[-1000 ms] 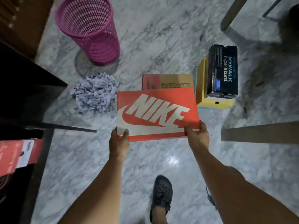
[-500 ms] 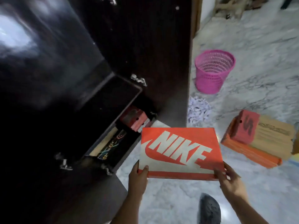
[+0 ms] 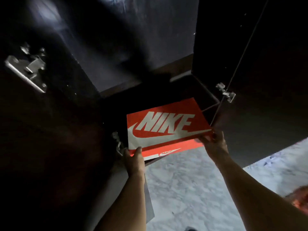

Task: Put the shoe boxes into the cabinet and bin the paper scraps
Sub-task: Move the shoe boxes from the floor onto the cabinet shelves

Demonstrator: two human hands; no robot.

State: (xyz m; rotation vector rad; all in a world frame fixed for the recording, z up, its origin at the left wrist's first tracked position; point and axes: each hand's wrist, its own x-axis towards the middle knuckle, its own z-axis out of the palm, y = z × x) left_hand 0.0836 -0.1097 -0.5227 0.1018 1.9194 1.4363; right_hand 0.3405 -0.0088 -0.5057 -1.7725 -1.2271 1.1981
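my left hand (image 3: 135, 161) and right hand (image 3: 215, 142) pinch the near corners of the orange shoe box (image 3: 165, 125) (stiff, probably light), its far end beyond my fingers at the dark cabinet (image 3: 116, 47).

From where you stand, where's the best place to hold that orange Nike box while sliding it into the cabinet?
By its two near corners, from the open front. The Nike shoe box lies flat, its far end already in the cabinet opening, so the left hand and right hand pinching the near edge probably steer it best.
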